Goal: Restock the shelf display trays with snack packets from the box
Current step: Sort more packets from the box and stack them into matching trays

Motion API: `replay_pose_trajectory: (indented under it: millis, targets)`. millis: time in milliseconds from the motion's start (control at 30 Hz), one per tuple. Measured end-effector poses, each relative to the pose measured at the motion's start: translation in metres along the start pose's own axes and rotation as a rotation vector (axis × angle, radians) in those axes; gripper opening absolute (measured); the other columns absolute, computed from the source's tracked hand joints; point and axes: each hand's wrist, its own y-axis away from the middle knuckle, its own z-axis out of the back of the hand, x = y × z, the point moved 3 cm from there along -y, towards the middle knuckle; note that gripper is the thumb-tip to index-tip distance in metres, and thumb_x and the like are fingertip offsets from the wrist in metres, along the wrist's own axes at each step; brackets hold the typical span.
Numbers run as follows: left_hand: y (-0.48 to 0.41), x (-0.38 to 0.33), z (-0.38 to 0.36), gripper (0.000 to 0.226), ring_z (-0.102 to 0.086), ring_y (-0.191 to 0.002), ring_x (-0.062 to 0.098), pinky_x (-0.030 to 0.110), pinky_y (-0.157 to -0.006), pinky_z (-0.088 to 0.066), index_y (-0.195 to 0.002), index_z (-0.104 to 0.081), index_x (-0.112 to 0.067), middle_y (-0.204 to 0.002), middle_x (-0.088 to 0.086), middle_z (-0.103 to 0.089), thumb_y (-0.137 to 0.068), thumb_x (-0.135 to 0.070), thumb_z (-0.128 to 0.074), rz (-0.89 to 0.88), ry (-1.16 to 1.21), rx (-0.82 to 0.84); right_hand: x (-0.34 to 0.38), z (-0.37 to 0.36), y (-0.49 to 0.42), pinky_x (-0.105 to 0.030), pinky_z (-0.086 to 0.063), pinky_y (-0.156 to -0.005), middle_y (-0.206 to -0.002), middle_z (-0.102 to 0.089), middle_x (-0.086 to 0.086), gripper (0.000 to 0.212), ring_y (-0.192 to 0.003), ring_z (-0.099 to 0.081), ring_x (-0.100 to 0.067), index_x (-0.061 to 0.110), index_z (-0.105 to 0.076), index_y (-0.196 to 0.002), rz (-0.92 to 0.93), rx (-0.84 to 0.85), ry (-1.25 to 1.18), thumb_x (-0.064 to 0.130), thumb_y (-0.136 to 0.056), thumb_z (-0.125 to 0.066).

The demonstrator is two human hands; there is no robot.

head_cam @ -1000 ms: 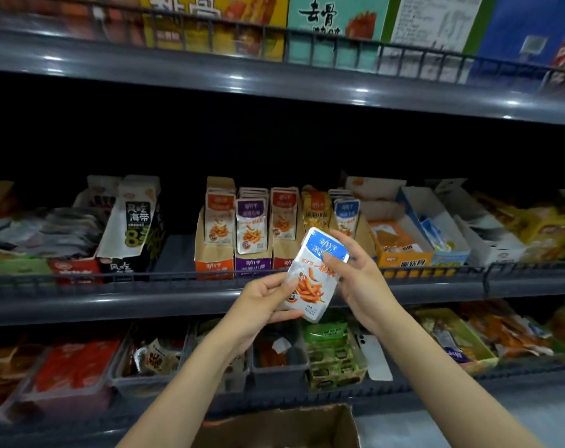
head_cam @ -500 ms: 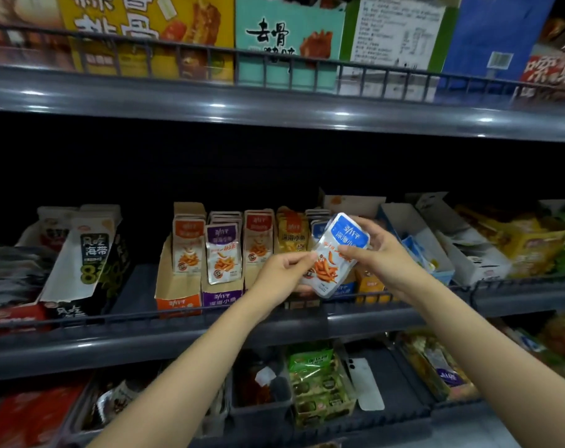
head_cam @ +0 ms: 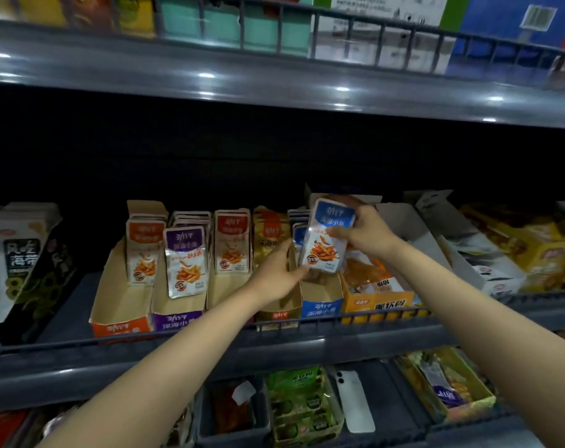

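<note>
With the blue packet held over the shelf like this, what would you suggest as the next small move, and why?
Probably lower the blue packet straight down into the blue tray, in front of the packets standing there. The right hand grips its top, the left hand holds its lower corner, and it hangs just above that tray's matching blue front.

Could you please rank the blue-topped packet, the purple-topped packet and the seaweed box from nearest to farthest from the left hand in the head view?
1. blue-topped packet, touching the left hand, just to its right.
2. purple-topped packet, standing further off to the left.
3. seaweed box, at the far left.
</note>
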Motion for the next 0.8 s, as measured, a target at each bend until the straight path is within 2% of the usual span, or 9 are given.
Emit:
replay_pose_trajectory:
  millis: [67,100,200,300,400,467,567,633,800]
  targets:
    - [-0.003,0.003,-0.007,0.06,-0.043,-0.128,0.015,0.026,-0.099,-0.037,-0.145,-0.03,-0.021,-0.14,-0.003,-0.045,-0.092,-0.019,-0.059,-0.001,-0.013,0.02,-0.004,-0.009,-0.008,-0.038,-0.054,-0.085,-0.106,-0.068,-0.014,0.023,-0.095,-0.065,-0.021,0.007,-0.062,-0.108,0.022,0.045,0.109,0.005,-0.086,-0.065]
    - [-0.005,0.004,-0.009,0.062,-0.045,-0.126,0.015,0.024,-0.096,-0.037,-0.145,-0.029,-0.021,-0.14,-0.002,-0.045,-0.091,-0.016,-0.059,-0.009,-0.023,0.025,-0.006,-0.013,-0.011,-0.034,-0.053,-0.085,-0.104,-0.068,-0.014,0.019,-0.096,-0.064,-0.022,0.005,-0.064,-0.105,0.036,0.059,0.149,0.005,-0.086,-0.064]
    - [-0.009,0.009,-0.008,0.073,-0.05,-0.119,0.015,0.02,-0.091,-0.042,-0.148,-0.023,-0.02,-0.142,-0.001,-0.044,-0.088,-0.007,-0.062,-0.007,-0.03,0.033,-0.009,-0.024,-0.015,-0.012,-0.044,-0.067,-0.094,-0.064,-0.004,0.01,-0.087,-0.06,-0.012,0.011,-0.062,-0.097,0.079,0.099,0.24,0.008,-0.087,-0.064]
    - [-0.011,0.013,-0.007,0.074,-0.054,-0.106,0.011,0.023,-0.088,-0.047,-0.147,-0.025,-0.021,-0.134,-0.001,-0.052,-0.086,-0.003,-0.063,-0.008,-0.002,0.038,-0.02,-0.031,-0.019,-0.014,-0.043,-0.07,-0.094,-0.062,0.001,0.016,-0.086,-0.056,-0.006,0.014,-0.06,-0.102,0.109,0.115,0.305,0.012,-0.086,-0.066]
    - [-0.012,0.015,-0.006,0.074,-0.054,-0.103,0.009,0.026,-0.089,-0.049,-0.147,-0.027,-0.024,-0.131,-0.004,-0.053,-0.086,-0.004,-0.064,-0.015,0.026,0.04,-0.03,-0.034,-0.025,-0.013,-0.04,-0.067,-0.093,-0.061,0.003,0.023,-0.083,-0.055,-0.005,0.013,-0.062,-0.106,0.12,0.097,0.401,0.018,-0.085,-0.069]
    - [-0.013,0.016,-0.006,0.074,-0.054,-0.1,0.007,0.022,-0.086,-0.048,-0.146,-0.027,-0.025,-0.13,-0.006,-0.052,-0.086,-0.004,-0.064,-0.022,0.031,0.041,-0.035,-0.035,-0.027,-0.012,-0.039,-0.066,-0.094,-0.061,0.004,0.03,-0.085,-0.056,-0.006,0.014,-0.061,-0.112,0.153,0.104,0.46,0.022,-0.084,-0.069]
    - [-0.013,0.017,-0.006,0.073,-0.052,-0.1,0.005,0.022,-0.085,-0.047,-0.146,-0.027,-0.026,-0.132,-0.006,-0.051,-0.086,-0.006,-0.064,-0.025,0.033,0.028,-0.041,-0.037,-0.03,-0.026,-0.049,-0.085,-0.118,-0.062,0.001,0.048,-0.106,-0.059,-0.013,0.018,-0.053,-0.129,0.232,0.172,0.513,0.024,-0.084,-0.069]
    - [-0.013,0.017,-0.006,0.074,-0.052,-0.101,0.005,0.025,-0.088,-0.048,-0.146,-0.027,-0.026,-0.134,-0.005,-0.05,-0.086,-0.007,-0.065,-0.024,0.026,0.025,-0.044,-0.038,-0.028,-0.034,-0.047,-0.095,-0.13,-0.057,-0.002,0.058,-0.116,-0.055,-0.016,0.021,-0.045,-0.138,0.26,0.202,0.536,0.024,-0.085,-0.067]
    - [-0.013,0.019,-0.008,0.076,-0.052,-0.107,0.008,0.03,-0.091,-0.05,-0.147,-0.026,-0.029,-0.135,-0.006,-0.05,-0.085,-0.013,-0.067,-0.022,0.012,0.007,-0.045,-0.037,-0.027,-0.038,-0.045,-0.1,-0.138,-0.051,-0.004,0.065,-0.123,-0.049,-0.019,0.025,-0.034,-0.144,0.293,0.217,0.59,0.026,-0.087,-0.065]
